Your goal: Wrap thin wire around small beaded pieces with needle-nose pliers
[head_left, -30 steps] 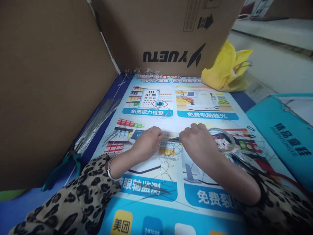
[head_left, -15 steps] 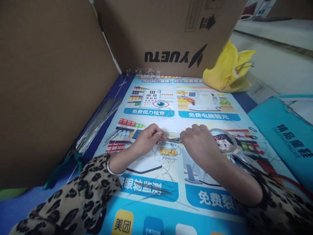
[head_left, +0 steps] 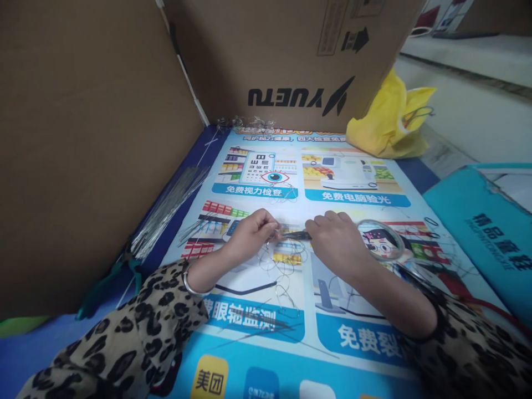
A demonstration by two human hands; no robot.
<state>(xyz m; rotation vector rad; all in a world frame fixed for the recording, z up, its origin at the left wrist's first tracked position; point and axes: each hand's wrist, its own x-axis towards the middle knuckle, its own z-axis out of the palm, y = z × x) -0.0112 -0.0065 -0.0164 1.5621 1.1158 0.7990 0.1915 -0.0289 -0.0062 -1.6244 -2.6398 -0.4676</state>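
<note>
My left hand (head_left: pixel 251 235) is closed in a pinch on a thin wire piece (head_left: pixel 274 238) over a printed blue poster (head_left: pixel 291 343). My right hand (head_left: pixel 336 241) is closed round small dark pliers (head_left: pixel 296 235), whose tip meets the wire between the two hands. Below the hands lies a heap of bent wire loops (head_left: pixel 286 271). A few straight wires (head_left: pixel 257 327) lie nearer to me. Both arms wear leopard-print sleeves, and a silver bangle (head_left: pixel 189 282) sits on the left wrist.
A bundle of straight silver wires (head_left: pixel 166 208) lies left, with teal-handled pliers (head_left: pixel 106 282) beside it. Cardboard boxes (head_left: pixel 286 55) wall the left and back. A yellow bag (head_left: pixel 388 119) is at back right, a clear round dish (head_left: pixel 382 238) by my right hand, a teal bag (head_left: pixel 490 233) at right.
Both hands stay together over the poster; the fingers shifted slightly as they work the wire with the pliers. The view drifted a little.
</note>
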